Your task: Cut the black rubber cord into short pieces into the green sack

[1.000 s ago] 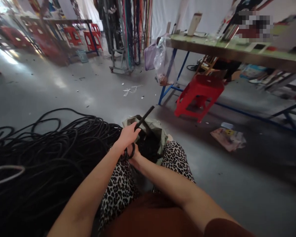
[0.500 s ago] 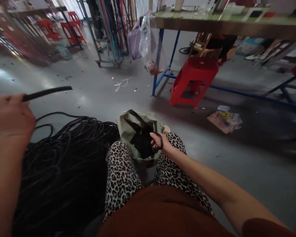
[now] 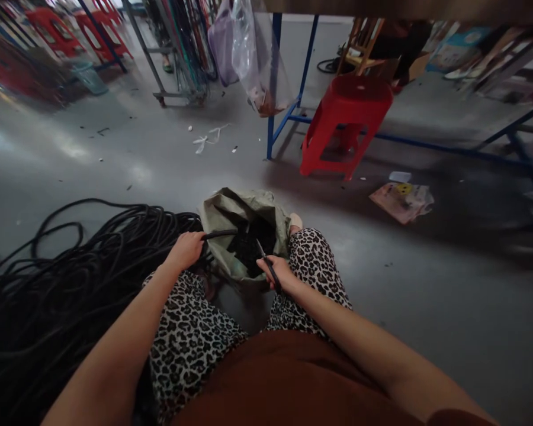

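My left hand [image 3: 187, 249] is closed round a black cord [image 3: 221, 234], whose free end sticks out to the right over the mouth of a greenish woven sack [image 3: 217, 216]. In my right hand [image 3: 279, 272] is a pair of scissors [image 3: 269, 265], blades pointing up and left over the sack. The scissor tips and the cord end are apart. Dark pieces [image 3: 253, 245] lie inside the sack, too dim to tell singly. A large heap of looped black cord [image 3: 93, 260] spreads on the floor left of my legs.
A red plastic stool [image 3: 355, 112] stands by a blue-legged table [image 3: 273, 89]. Plastic bags [image 3: 253, 56] hang at the table's end. A wheeled rack [image 3: 155, 71] with cords stands further left. Flat packaging [image 3: 402, 201] and scraps [image 3: 206, 141] lie on the floor.
My left hand has come from the far left to the sack, bringing the cord end over its mouth. My right hand has shifted slightly down and left with the scissors. The view has tilted downward.
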Available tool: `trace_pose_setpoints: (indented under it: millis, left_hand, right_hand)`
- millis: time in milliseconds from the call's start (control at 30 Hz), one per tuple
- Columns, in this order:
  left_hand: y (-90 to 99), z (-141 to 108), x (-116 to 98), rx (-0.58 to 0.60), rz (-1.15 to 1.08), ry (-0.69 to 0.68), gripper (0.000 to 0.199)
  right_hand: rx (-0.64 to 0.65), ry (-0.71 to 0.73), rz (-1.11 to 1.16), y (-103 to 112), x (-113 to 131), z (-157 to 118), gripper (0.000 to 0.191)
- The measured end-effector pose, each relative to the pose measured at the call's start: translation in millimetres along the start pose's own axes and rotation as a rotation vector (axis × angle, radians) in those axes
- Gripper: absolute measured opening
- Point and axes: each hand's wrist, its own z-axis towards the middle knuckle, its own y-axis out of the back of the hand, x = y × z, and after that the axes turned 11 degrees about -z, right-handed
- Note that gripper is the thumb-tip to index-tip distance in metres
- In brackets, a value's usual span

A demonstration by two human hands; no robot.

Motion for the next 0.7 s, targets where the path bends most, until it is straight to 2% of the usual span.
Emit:
trace_pose_setpoints:
  millis: [100, 233, 300, 433, 600, 700]
  left_hand:
    - [-3.8, 1, 4, 0.049, 0.135, -0.021, 0.015]
    - [-22.9, -7, 2, 0.308, 0.639, -0.204, 0.035]
    - [-33.5, -15, 4, 0.37, 0.793, -0.241, 0.042]
    - [-44.4, -30, 17, 0.394, 0.874, -0.194, 0.045]
    - [-44.2, -38, 32, 0.433, 0.923, -0.088, 0.043]
    - [-47.7, -42, 36, 0.479, 0.904, -0.045, 0.042]
  right_hand:
    - [0.009, 0.051, -0.131, -5, -1, 8, 0.028]
    - [0.039, 0.062, -0.16, -9, 2, 11, 0.031]
    - [0.055, 0.062, -0.157, -9, 4, 9, 0.031]
    - [0.062, 0.069, -0.189, -6, 8, 2, 0.03]
    - [0.056, 0.072, -0.274, -5, 9, -1, 0.029]
    - [0.06, 0.136, -0.382, -6, 3, 2, 0.031]
